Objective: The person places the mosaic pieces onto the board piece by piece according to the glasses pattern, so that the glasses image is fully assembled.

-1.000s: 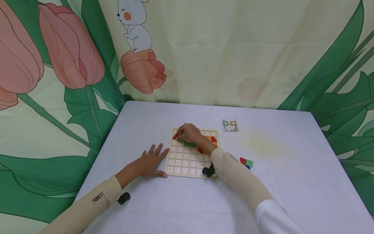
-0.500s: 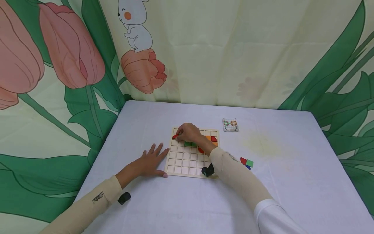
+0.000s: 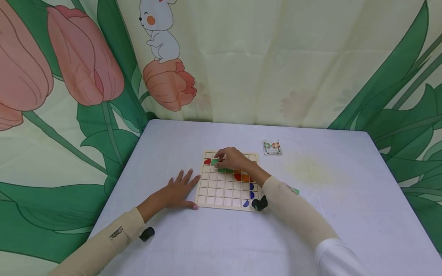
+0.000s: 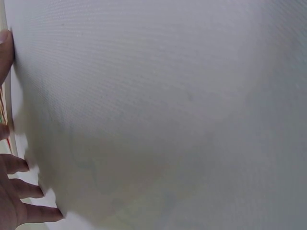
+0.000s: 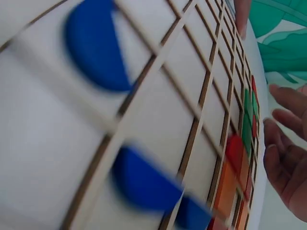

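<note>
A pale wooden grid board (image 3: 215, 191) lies on the table. My left hand (image 3: 177, 191) is spread beside it, fingertips and thumb at its left edge. My right hand (image 3: 232, 159) hovers over the far rows with bent, relaxed fingers. In the right wrist view this hand (image 5: 290, 148) appears apart from the board, with nothing visible between its fingers. Near the far left corner sit a red rounded piece (image 3: 207, 161) and a green piece (image 3: 214, 161). Orange pieces (image 3: 245, 178) and blue half-round pieces (image 3: 251, 186) occupy cells at the right. My right hand covers some cells.
A small pattern card (image 3: 272, 147) lies beyond the board's far right corner. Right of the board, a loose green piece (image 3: 296, 191) shows past my right forearm. A printed curtain (image 3: 255, 65) hangs behind the table.
My right hand has let go of the red piece and moved a little right, uncovering a green piece. The forearm has shifted right, revealing blue pieces. My left hand has stayed put.
</note>
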`<action>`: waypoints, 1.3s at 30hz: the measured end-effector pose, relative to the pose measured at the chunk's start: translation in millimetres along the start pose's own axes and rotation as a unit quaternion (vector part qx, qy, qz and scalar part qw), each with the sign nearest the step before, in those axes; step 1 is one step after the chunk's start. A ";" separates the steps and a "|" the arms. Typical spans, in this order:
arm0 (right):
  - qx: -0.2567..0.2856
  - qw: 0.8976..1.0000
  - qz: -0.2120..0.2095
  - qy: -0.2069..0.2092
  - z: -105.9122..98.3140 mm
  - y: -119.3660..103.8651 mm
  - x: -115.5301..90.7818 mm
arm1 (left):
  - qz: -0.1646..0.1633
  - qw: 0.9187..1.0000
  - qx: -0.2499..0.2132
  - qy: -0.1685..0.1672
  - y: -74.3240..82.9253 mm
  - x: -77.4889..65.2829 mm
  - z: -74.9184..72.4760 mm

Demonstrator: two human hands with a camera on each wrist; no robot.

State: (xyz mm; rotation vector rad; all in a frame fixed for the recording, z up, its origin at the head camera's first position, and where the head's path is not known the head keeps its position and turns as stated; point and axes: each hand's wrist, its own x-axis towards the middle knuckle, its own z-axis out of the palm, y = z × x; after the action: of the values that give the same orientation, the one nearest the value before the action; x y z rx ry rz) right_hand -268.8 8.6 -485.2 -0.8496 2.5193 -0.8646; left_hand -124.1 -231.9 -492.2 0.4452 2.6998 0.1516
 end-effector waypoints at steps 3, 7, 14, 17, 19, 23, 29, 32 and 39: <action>0.024 1.000 -0.010 -0.005 -8.2 11.3 -16.5 | -0.002 1.000 0.000 -0.001 -0.3 0.2 1.3; 0.037 0.999 -0.005 -0.004 -21.2 24.6 -40.0 | -0.002 1.000 0.003 -0.001 -0.7 -0.8 0.7; 0.027 0.999 0.044 0.013 -44.6 50.4 -80.3 | -0.001 1.000 -0.004 -0.003 2.1 -3.3 -1.5; 0.030 0.997 0.064 0.025 -54.0 60.6 -101.2 | -0.002 1.000 -0.004 -0.003 2.8 -3.3 -1.1; 0.031 0.996 0.078 0.030 -59.9 67.1 -116.1 | -0.004 1.000 -0.003 -0.004 3.1 -3.3 -0.8; 0.027 0.994 0.099 0.038 -68.8 82.0 -145.6 | -0.003 1.000 -0.002 -0.001 3.3 -3.2 -0.8; 0.005 0.995 0.086 0.041 -75.6 108.3 -187.3 | 0.001 1.000 0.006 0.005 0.8 -1.9 0.1; -0.004 0.996 0.075 0.045 -75.2 119.9 -205.2 | 0.003 1.000 0.005 0.008 0.1 -1.2 0.1; 0.002 0.994 0.082 0.065 -69.4 136.0 -234.1 | 0.000 1.000 0.004 -0.001 1.7 -0.5 -1.0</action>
State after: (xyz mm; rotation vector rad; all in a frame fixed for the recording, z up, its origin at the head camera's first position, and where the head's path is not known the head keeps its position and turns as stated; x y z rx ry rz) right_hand -182.5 274.4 -491.6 -0.5912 2.6533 -0.8968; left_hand -123.5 -230.5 -490.9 0.4463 2.6995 0.1410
